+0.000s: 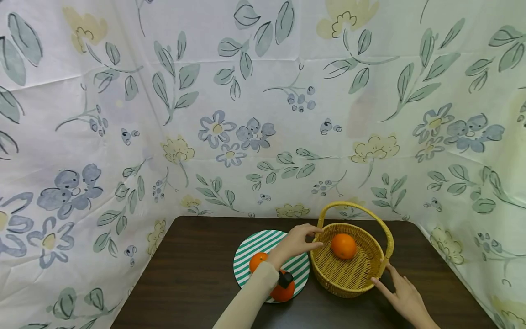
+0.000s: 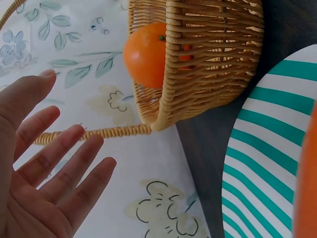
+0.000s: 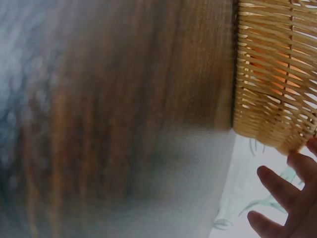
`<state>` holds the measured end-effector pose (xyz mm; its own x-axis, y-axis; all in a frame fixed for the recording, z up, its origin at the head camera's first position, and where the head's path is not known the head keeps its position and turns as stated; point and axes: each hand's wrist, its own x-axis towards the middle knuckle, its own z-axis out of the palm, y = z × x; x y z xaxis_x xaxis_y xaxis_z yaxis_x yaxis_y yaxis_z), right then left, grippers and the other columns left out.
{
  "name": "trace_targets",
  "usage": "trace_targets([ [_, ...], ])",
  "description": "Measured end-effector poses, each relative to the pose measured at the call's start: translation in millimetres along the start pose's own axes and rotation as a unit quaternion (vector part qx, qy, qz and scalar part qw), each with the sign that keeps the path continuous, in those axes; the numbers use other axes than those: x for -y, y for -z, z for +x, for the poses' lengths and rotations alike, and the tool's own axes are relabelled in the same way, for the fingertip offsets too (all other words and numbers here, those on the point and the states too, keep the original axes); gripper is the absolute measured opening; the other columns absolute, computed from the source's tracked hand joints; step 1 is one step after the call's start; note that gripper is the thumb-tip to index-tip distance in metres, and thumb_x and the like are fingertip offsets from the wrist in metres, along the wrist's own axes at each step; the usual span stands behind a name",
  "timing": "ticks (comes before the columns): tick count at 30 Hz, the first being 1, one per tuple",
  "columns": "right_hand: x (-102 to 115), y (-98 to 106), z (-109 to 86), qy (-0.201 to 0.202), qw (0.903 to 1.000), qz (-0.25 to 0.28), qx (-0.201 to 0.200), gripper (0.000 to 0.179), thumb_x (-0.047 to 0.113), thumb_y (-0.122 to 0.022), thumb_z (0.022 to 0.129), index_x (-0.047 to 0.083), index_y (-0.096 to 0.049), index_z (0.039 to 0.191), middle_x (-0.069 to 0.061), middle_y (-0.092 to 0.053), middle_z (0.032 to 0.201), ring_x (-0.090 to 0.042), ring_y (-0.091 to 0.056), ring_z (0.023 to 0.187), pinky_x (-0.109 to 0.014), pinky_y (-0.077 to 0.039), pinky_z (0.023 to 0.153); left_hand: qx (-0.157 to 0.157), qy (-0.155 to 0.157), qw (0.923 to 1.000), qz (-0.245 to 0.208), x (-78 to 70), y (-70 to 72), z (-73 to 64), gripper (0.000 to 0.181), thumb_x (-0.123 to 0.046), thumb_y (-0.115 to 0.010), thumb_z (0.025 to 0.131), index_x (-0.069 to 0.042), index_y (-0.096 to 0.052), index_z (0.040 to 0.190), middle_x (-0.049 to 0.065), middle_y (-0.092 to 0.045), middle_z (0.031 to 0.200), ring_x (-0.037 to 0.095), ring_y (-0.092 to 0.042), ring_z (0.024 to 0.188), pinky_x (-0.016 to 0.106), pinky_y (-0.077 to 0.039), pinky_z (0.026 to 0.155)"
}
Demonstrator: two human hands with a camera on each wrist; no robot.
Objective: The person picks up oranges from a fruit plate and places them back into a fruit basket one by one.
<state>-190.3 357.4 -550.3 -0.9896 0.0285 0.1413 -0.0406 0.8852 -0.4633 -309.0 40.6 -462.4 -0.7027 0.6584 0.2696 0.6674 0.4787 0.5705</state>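
Note:
A yellow wicker basket [image 1: 343, 285] with an arched handle stands on the table, and one orange [image 1: 344, 246] lies inside it. At the basket's left side is my left hand [image 1: 297, 242], fingers apart and holding nothing; the left wrist view shows a gap between these fingers and the basket rim [image 2: 171, 64]. My right hand [image 1: 400, 292] is at the basket's right side, thumb and forefinger at the rim near the handle's foot. In the right wrist view its other fingers [image 3: 277, 187] are spread and fairly straight, off the wicker.
Left of the basket lies a round plate [image 1: 246, 244] with green and white stripes. It bears an orange [image 1: 257, 262] and another orange [image 1: 283, 292], both partly hidden by my left forearm and its wrist camera. Floral cloth [image 1: 255, 183] hangs behind the dark wooden table [image 1: 185, 274].

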Motion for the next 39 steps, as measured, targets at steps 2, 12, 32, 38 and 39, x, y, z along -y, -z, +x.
trace_targets([
  [2,1,0,0.4,0.001,1.0000,-0.001,-0.001,0.080,0.050,-0.048,0.092,-0.011,-0.027,0.139,-0.039,-0.038,0.132,-0.053,-0.044,0.114,-0.066,-0.027,0.095,-0.003,0.003,1.0000,-0.007,1.5,2.1,-2.8,0.040,-0.040,-0.060,0.088,-0.026,-0.057,0.126,-0.004,-0.058,0.121,0.016,-0.059,0.104,0.022,-0.048,0.084],
  [12,1,-1,1.1,0.002,1.0000,-0.003,-0.007,0.080,0.049,-0.049,0.092,-0.012,-0.027,0.138,-0.039,-0.039,0.131,-0.053,-0.045,0.113,-0.066,-0.027,0.095,-0.021,0.004,0.9994,-0.026,6.6,11.4,-14.7,0.043,-0.043,-0.059,0.088,-0.024,-0.057,0.127,-0.005,-0.056,0.124,0.017,-0.057,0.109,0.024,-0.049,0.087],
  [32,7,-2,-2.1,-0.004,0.9999,-0.011,-0.004,0.083,0.050,-0.049,0.092,-0.013,-0.023,0.140,-0.040,-0.038,0.130,-0.054,-0.044,0.112,-0.066,-0.027,0.096,-0.047,0.009,0.9971,-0.059,14.1,22.4,-46.1,0.039,-0.037,-0.060,0.089,-0.024,-0.057,0.126,-0.004,-0.057,0.123,0.013,-0.056,0.107,0.031,-0.049,0.091],
  [38,5,-3,0.0,-0.006,0.9998,-0.015,-0.009,0.083,0.052,-0.047,0.092,-0.011,-0.024,0.140,-0.040,-0.038,0.131,-0.055,-0.044,0.113,-0.066,-0.028,0.095,-0.046,0.008,0.9972,-0.058,18.8,21.0,-60.6,0.040,-0.039,-0.058,0.090,-0.024,-0.056,0.127,-0.004,-0.057,0.123,0.017,-0.056,0.109,0.029,-0.049,0.091],
  [39,5,-4,0.1,-0.006,0.9998,-0.015,-0.010,0.082,0.052,-0.047,0.092,-0.011,-0.025,0.140,-0.040,-0.038,0.131,-0.054,-0.044,0.113,-0.066,-0.028,0.095,-0.049,0.006,0.9972,-0.057,20.0,20.4,-62.8,0.040,-0.039,-0.058,0.090,-0.024,-0.056,0.127,-0.004,-0.058,0.123,0.015,-0.056,0.109,0.029,-0.049,0.090],
])
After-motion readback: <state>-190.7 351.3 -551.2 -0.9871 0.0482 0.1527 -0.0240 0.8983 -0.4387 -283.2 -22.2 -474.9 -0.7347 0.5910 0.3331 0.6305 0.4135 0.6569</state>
